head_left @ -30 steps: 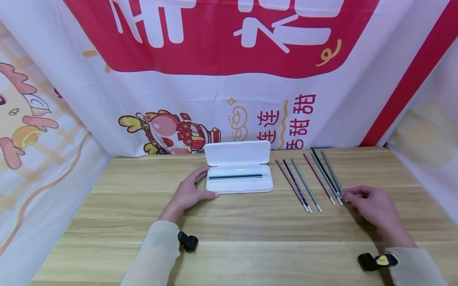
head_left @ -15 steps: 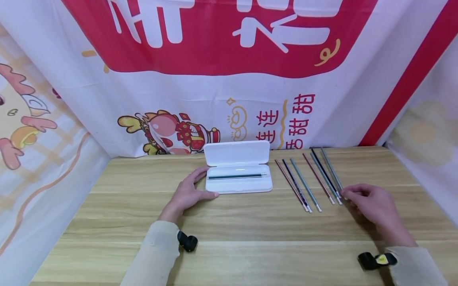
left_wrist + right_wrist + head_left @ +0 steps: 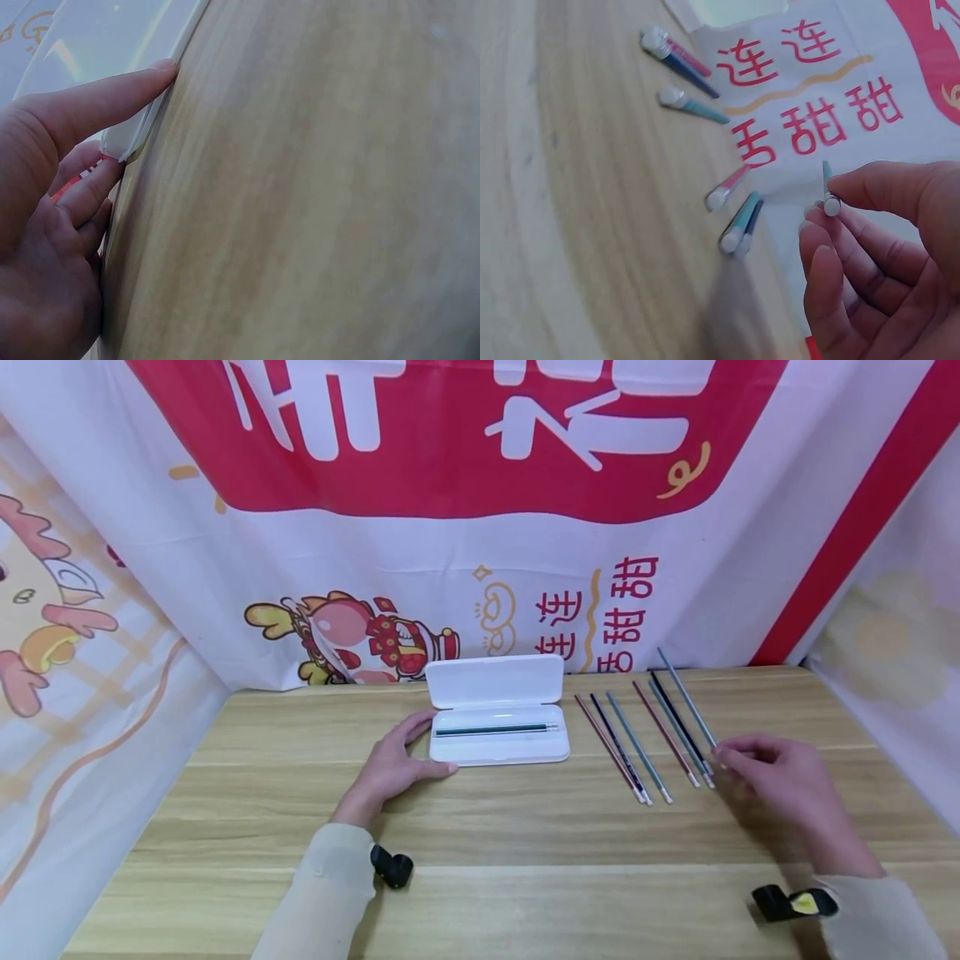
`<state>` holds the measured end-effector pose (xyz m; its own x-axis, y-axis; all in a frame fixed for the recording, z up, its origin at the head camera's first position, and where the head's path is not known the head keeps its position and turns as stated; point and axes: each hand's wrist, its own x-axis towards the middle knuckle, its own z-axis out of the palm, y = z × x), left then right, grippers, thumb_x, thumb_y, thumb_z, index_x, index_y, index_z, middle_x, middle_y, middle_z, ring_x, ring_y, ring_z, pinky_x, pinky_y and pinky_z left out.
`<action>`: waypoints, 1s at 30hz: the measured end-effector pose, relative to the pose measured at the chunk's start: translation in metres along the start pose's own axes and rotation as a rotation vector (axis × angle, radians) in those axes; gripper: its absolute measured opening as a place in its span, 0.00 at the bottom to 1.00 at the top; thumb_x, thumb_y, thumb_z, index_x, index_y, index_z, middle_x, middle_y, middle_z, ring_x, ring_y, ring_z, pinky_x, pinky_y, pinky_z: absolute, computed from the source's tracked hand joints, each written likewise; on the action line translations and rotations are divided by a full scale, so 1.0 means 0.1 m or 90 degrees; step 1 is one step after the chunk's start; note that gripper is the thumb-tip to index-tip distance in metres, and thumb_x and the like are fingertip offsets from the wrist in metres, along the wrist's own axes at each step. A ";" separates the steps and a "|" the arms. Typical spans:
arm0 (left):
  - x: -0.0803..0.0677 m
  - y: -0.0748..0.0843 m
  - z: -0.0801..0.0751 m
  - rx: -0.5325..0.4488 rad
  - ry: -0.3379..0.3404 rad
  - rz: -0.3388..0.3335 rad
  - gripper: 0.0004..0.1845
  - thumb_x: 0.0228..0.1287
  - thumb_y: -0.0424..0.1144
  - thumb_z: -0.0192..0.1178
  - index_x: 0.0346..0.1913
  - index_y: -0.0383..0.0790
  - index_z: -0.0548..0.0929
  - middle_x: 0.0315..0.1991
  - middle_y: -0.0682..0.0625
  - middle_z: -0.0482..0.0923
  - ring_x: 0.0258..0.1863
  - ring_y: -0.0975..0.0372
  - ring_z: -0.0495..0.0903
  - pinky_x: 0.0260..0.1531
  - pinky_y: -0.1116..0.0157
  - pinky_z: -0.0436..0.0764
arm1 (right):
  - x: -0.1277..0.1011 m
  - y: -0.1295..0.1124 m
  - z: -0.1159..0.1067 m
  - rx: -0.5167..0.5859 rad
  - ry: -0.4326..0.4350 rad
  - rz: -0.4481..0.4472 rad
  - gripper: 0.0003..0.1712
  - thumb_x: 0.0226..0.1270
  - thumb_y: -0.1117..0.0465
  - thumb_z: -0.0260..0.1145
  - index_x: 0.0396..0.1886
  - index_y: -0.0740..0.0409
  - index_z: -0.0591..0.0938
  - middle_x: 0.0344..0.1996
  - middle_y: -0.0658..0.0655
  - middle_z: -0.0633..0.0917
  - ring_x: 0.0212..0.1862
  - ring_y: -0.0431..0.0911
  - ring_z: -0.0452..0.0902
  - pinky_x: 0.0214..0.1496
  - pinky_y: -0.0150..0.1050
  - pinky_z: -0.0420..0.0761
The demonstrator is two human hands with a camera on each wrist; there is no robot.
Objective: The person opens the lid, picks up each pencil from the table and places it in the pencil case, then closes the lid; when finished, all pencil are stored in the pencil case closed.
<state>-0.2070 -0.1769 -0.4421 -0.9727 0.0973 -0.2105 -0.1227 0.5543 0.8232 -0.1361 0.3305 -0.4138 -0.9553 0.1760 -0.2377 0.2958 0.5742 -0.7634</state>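
My left hand [image 3: 392,771] grips the left end of a white pencil case [image 3: 498,753], thumb on the front edge and fingers round the far side. The case's lid [image 3: 495,682] stands up, and dark green pencil [image 3: 491,730] lies lengthwise inside. Thumb and fingers of my right hand [image 3: 783,781] pinch a teal pencil [image 3: 687,697] near its eraser end. That pencil is raised off the table, its far end tilted up and overlapping the backdrop. In the right wrist view, its white eraser [image 3: 832,206] points at the camera between thumb and fingertips.
Left of the right hand lie a red pencil [image 3: 666,733], a teal one and a black one, close together. Nearer the case is another trio, including a teal pencil [image 3: 639,747]. A printed cloth [image 3: 480,543] hangs behind the wooden table [image 3: 525,835].
My right hand has lifted the teal pencil from the table, its far end swinging up and slightly left, away from the neighbouring pencils. The left hand stays on the case.
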 end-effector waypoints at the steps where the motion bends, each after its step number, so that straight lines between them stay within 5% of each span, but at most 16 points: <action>1: 0.00 0.00 0.00 0.001 0.000 0.000 0.50 0.57 0.49 0.83 0.81 0.61 0.68 0.85 0.53 0.65 0.88 0.49 0.52 0.85 0.37 0.51 | -0.01 -0.02 0.00 0.002 -0.001 -0.002 0.33 0.83 0.40 0.61 0.68 0.62 0.81 0.46 0.56 0.90 0.39 0.44 0.83 0.37 0.39 0.88; 13: -0.01 -0.01 0.00 -0.004 0.000 0.001 0.50 0.57 0.49 0.83 0.80 0.62 0.69 0.84 0.54 0.65 0.88 0.50 0.52 0.86 0.37 0.51 | -0.12 -0.20 0.01 -0.007 0.031 -0.076 0.31 0.80 0.42 0.66 0.64 0.64 0.84 0.39 0.51 0.92 0.35 0.41 0.86 0.36 0.37 0.89; 19: 0.00 -0.02 0.00 -0.003 0.001 0.000 0.50 0.57 0.50 0.83 0.81 0.62 0.69 0.85 0.54 0.65 0.88 0.49 0.52 0.85 0.36 0.52 | -0.13 -0.25 0.06 -0.044 0.018 -0.065 0.30 0.80 0.41 0.66 0.64 0.60 0.85 0.47 0.60 0.90 0.39 0.45 0.83 0.37 0.37 0.88; 30: 0.01 -0.02 0.00 -0.006 0.001 -0.002 0.50 0.56 0.50 0.84 0.80 0.63 0.69 0.84 0.54 0.65 0.88 0.50 0.52 0.86 0.37 0.51 | -0.14 -0.31 0.21 -0.089 -0.029 -0.094 0.25 0.78 0.42 0.68 0.60 0.54 0.88 0.49 0.58 0.88 0.45 0.51 0.77 0.35 0.36 0.81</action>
<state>-0.2078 -0.1782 -0.4438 -0.9727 0.0950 -0.2118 -0.1268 0.5471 0.8274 -0.1317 0.2930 -0.3991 -0.9861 0.0475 -0.1594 0.1470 0.6967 -0.7021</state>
